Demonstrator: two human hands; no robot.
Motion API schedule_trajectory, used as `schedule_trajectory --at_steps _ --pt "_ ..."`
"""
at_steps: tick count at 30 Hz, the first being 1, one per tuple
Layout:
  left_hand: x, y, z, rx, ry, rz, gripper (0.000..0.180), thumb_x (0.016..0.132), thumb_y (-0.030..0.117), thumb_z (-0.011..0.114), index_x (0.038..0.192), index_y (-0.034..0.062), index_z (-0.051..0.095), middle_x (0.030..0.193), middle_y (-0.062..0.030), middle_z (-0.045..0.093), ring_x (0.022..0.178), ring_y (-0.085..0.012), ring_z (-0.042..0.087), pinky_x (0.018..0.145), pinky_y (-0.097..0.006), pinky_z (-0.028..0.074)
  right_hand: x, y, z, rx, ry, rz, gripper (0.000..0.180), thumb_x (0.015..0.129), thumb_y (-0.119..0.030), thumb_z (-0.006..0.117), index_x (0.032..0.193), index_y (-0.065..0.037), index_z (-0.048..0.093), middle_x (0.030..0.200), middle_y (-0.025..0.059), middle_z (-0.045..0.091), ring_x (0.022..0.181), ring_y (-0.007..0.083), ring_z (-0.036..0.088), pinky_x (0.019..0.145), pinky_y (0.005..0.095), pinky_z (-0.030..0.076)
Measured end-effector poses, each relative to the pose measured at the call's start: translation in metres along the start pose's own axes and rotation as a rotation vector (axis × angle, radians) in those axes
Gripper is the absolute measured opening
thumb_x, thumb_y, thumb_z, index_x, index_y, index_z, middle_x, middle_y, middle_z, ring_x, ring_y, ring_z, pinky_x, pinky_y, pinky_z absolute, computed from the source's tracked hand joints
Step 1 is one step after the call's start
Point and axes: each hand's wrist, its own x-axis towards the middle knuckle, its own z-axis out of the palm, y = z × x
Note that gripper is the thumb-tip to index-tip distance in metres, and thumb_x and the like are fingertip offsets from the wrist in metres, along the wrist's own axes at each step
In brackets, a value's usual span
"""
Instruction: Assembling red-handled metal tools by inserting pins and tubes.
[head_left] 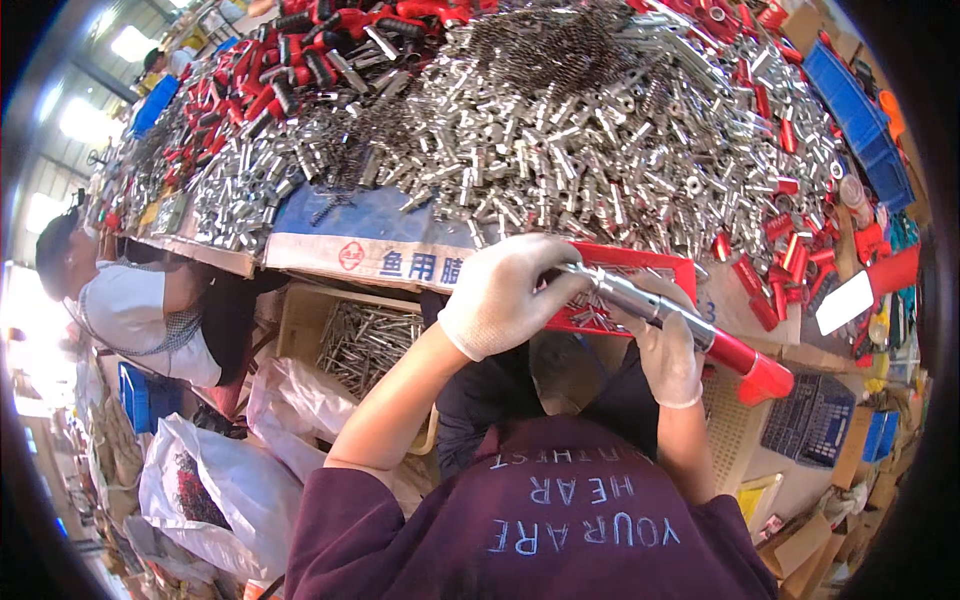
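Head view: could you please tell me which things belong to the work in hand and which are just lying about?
In hand:
- left hand
- right hand
- metal tube with red cap
- red tray

Lying about:
- heap of metal parts
- blue bin
- white bags
- calculator

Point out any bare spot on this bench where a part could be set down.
Little room. The blue sheet between the metal tube pile and the bench's near edge shows a bare strip. Some bare top lies right of the red tray, around the white card. Everywhere else, tubes and red sleeves crowd it.
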Motion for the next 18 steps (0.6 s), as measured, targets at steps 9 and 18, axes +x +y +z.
schedule_trajectory --at_steps 9,18 --pt "0.009 -0.01 -0.019 -0.099 0.117 0.097 0.045 0.08 0.01 0.073 0.123 0.006 0.062 0.113 -0.0152 0.065 0.098 -0.0248 0.066 0.085 -0.034 0.052 0.009 0.007 -0.008 0.01 0.015 -0.101 0.047 0.098 -0.029 0.056 0.127 0.008 0.051 0.125 0.02 0.058 0.115 0.0317 0.061 0.094 0.0451 0.054" --pt "-0.027 -0.269 -0.199 0.994 0.628 -0.951 0.028 0.093 0.018 0.054 0.119 0.0088 0.061 0.121 -0.017 0.057 0.111 -0.0362 0.06 0.093 -0.045 0.05 0.015 0.011 -0.002 -0.033 0.061 -0.067 0.044 0.098 -0.027 0.055 0.127 0.006 0.052 0.124 0.018 0.06 0.113 0.0292 0.062 0.093 0.0419 0.054"
